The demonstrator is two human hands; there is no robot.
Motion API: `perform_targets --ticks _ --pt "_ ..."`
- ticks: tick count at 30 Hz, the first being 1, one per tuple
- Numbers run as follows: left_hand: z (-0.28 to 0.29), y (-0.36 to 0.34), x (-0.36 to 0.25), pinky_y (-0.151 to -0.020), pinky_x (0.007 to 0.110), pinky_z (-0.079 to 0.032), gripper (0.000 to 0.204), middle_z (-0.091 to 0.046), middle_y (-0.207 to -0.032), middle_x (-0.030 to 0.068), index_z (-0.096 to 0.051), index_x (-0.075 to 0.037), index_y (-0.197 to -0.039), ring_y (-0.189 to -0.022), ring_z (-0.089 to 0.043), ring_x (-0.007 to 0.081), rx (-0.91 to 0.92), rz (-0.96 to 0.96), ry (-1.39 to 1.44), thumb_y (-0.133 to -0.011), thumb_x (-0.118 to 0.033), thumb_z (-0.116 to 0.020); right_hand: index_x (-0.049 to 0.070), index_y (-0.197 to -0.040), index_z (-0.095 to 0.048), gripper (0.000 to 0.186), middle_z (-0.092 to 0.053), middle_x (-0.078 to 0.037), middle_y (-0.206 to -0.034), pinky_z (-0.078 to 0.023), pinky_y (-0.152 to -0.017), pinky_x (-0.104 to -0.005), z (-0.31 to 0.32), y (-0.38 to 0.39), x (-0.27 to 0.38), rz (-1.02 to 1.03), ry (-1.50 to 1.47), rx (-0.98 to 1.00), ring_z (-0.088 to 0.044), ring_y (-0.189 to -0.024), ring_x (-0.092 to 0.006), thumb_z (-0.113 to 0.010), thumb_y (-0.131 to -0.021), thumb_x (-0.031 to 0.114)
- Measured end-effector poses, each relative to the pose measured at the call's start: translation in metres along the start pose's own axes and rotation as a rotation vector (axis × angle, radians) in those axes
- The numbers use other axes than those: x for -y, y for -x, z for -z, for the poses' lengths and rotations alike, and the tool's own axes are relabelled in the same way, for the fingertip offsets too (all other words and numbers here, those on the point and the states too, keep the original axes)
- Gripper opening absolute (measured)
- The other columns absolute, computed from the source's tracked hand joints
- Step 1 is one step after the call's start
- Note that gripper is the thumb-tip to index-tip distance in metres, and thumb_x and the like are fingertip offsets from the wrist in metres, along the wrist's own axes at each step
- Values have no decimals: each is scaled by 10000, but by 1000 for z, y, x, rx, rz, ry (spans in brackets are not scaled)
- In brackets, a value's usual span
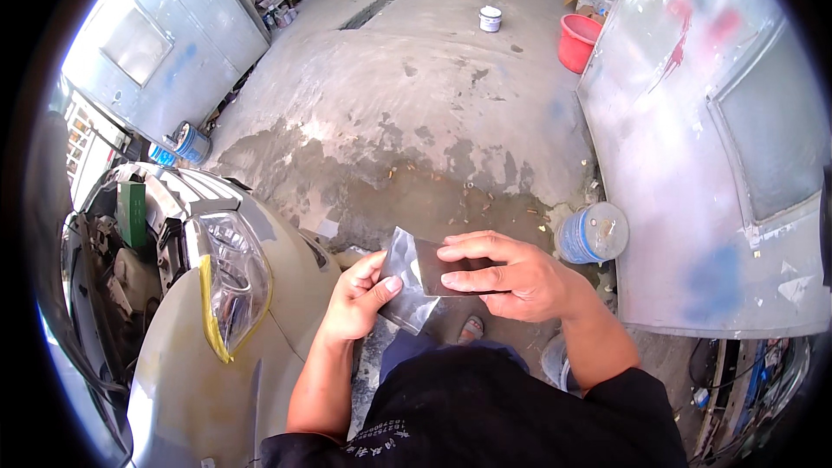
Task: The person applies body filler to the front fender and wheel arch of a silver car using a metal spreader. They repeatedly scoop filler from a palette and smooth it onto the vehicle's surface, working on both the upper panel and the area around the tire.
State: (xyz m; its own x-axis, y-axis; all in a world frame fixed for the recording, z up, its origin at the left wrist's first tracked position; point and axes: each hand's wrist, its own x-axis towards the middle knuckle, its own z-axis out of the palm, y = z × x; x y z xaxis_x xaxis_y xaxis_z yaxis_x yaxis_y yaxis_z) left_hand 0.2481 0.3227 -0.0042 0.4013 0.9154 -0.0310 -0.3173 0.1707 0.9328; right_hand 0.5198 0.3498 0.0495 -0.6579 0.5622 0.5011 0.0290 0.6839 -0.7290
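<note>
Between thumb and fingers, my left hand (pixel 357 296) pinches a thin grey sheet (pixel 406 302) with shiny, wet-looking patches, tilted in front of my body. My right hand (pixel 529 279) grips a dark, flat rectangular piece (pixel 433 270), which looks like sandpaper. Two of its fingers lie across the top, and the thumb is hidden. The dark piece overlaps the right side of the grey sheet; whether the two are one folded sheet, I cannot tell. To the left of my hands is a car's headlight (pixel 236 273), with yellow masking tape (pixel 211 312) along its edge.
The car's patchy grey-beige bodywork (pixel 186 355) fills the lower left, beside an exposed engine bay. A blue-and-grey bucket (pixel 594 232) stands by the right metal door (pixel 667 165). Farther off are a red bucket (pixel 578 43) and a white pail (pixel 490 19) on the concrete floor.
</note>
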Motion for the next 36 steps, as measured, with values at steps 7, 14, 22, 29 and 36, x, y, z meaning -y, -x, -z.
perform_targets --ticks 7,14,22,29,36 --pt "47 -75 5 -951 292 -443 376 -618 -1223 96 -493 41 -1317 -1092 -571 138 -46 50 -6 -944 14 -533 134 -1214 -651 538 -531 -126 -1308 -410 -1002 -437 30 -43 -101 -74 203 109 -489 -1195 -345 -584 -705 -28" --pt "116 -213 -9 -927 337 -479 365 -634 -1146 85 -490 -14 -1268 -1038 -610 168 -195 -146 396 -923 -69 -597 44 -1257 -589 394 -516 -125 -1361 -462 -978 -381 52 -83 -226 -623 -121 -275 -550 -1183 -245 -546 -867 4" --pt "179 -348 -53 -921 359 -504 374 -627 -1166 89 -477 -24 -1300 -1044 -623 200 -231 -20 615 -937 -101 -526 1 -1320 -453 444 -576 -141 -1232 -483 -961 -371 49 -174 -292 -567 -1371 -369 -577 -1138 -224 -571 -893 20" --pt "213 -486 -44 -954 345 -474 476 -603 -1240 100 -438 -8 -1386 -1119 -587 190 -26 227 534 -934 -92 -565 -7 -1273 -476 385 -588 -152 -1200 -533 -884 -361 129 -262 -420 -525 -1448 -515 -624 -1041 -230 -558 -898 23" --pt "239 -685 -40 -956 376 -469 344 -606 -1186 67 -481 -70 -1287 -1091 -576 184 -354 -38 481 -949 -78 -545 -3 -1285 -466 395 -612 -134 -1171 -526 -866 -320 286 -327 -570 -441 -1228 -652 -623 -1030 -196 -527 -895 1"
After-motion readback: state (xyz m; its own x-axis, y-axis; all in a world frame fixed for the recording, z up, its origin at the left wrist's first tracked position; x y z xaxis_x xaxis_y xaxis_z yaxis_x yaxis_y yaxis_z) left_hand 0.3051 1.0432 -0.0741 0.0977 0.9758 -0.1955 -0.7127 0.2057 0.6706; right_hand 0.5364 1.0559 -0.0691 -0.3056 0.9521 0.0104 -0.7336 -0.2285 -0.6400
